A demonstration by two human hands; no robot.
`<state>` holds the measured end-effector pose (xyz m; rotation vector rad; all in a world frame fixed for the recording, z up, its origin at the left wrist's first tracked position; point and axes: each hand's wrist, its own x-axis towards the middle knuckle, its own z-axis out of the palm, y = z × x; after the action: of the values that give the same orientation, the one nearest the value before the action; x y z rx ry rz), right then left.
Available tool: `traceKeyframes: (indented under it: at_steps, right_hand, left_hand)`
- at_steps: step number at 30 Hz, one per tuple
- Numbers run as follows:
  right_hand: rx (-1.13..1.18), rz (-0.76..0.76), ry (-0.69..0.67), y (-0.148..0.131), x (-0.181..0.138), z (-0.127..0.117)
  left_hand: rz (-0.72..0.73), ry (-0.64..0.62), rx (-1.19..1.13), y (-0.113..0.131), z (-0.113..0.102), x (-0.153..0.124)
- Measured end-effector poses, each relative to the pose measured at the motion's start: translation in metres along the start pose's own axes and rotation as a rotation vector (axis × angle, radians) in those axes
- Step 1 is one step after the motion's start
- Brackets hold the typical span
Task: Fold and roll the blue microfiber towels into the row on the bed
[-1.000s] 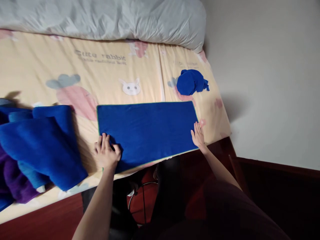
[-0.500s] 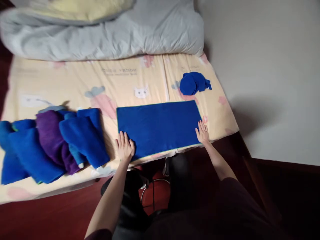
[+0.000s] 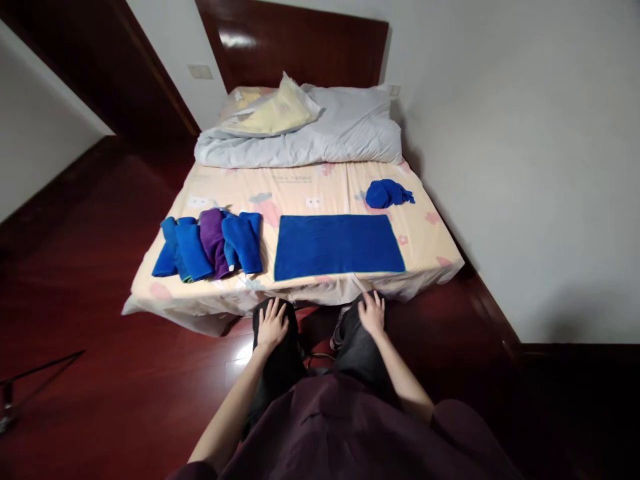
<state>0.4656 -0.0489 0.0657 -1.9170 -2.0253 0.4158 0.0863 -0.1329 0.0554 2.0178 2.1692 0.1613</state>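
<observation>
I see the left hand (image 3: pixel 273 325) and right hand (image 3: pixel 371 313) resting on the knees (image 3: pixel 359 343), fingers spread, holding nothing. At twelve o'clock beyond them, a blue towel (image 3: pixel 340 247) lies flat on the bed (image 3: pixel 433 243); I judge it light, soft, floppy, best pinched by two corners.

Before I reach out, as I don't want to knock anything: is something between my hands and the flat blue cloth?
Nothing visible blocks them. The left hand and right hand are at the knees, with only the bed's near edge before the flat blue cloth.
</observation>
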Motion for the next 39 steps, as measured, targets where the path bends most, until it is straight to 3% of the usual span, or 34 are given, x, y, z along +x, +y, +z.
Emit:
traceKeyframes:
  at_steps: [2,5,8,11,18,24,29,32,34,36,39]
  right_hand:
    - [0.064,-0.160,-0.124,-0.032,-0.042,0.025]
    - [0.324,-0.150,-0.316,-0.069,-0.079,0.055]
    - [0.634,-0.105,-0.424,-0.092,-0.091,0.077]
    - [0.807,-0.111,-0.406,-0.102,-0.090,0.086]
    - [1.281,0.314,-0.170,-0.093,-0.036,0.068]
    - [1.611,0.460,-0.102,-0.090,0.029,0.057]
    - [1.658,0.564,-0.071,-0.096,0.068,0.064]
    - [1.637,0.606,-0.015,-0.098,0.081,0.071]
    - [1.613,0.642,0.009,-0.098,0.085,0.075]
    - [1.585,0.682,0.007,-0.097,0.087,0.076]
    - [1.566,0.725,-0.027,-0.094,0.090,0.077]
  left_hand:
    - [0.018,0.013,-0.006,0.020,-0.004,-0.011]
    - [0.062,0.024,-0.005,0.043,-0.011,-0.020]
    - [0.117,0.026,-0.007,0.057,-0.015,-0.024]
    - [0.173,0.040,-0.021,0.070,-0.016,-0.025]
    - [0.206,0.030,-0.034,0.095,-0.016,-0.022]
    - [0.172,0.055,-0.031,0.105,-0.021,-0.009]
    - [0.147,0.059,-0.023,0.114,-0.027,0.006]
    - [0.153,0.036,-0.052,0.114,-0.030,0.029]
    - [0.165,0.018,-0.092,0.111,-0.034,0.059]
    - [0.198,0.000,-0.138,0.110,-0.041,0.104]
    - [0.328,-0.072,-0.167,0.114,-0.050,0.195]
